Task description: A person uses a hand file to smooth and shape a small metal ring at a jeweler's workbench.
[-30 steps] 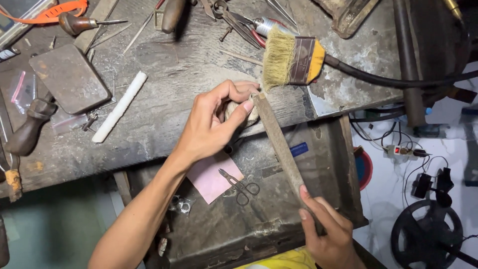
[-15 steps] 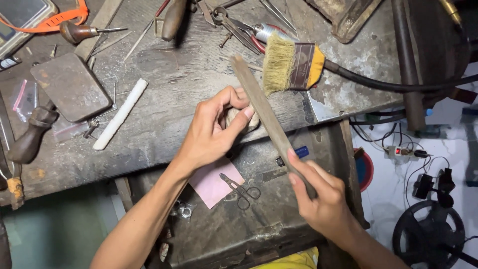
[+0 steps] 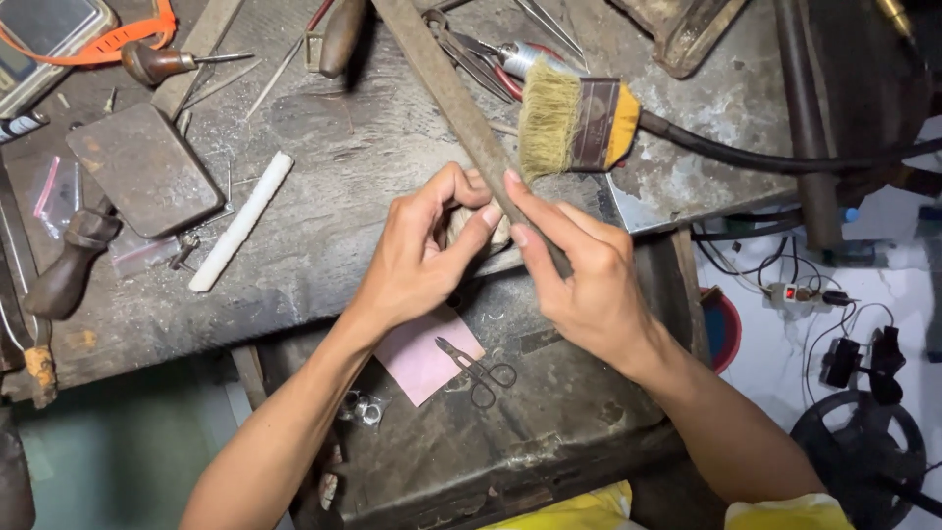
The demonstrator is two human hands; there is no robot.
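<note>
My right hand [image 3: 579,285] grips a long flat metal file [image 3: 446,88], which lies diagonally over the worn wooden bench [image 3: 324,226], its far end pointing up and left. My left hand [image 3: 422,260] pinches a small pale piece [image 3: 466,224] against the bench edge, right under the file. The piece is mostly hidden by my fingers.
A bristle brush [image 3: 574,123] lies just beyond the file. A white stick [image 3: 240,221], a flat metal block [image 3: 147,167] and wooden-handled tools [image 3: 69,270] lie at the left. Small scissors [image 3: 481,368] and pink paper [image 3: 427,353] rest in the tray below. Cables lie on the floor at right.
The file has been pushed forward, up and left, across the piece. My right hand slid from the lower tray up to the bench edge. My left hand has stayed in place.
</note>
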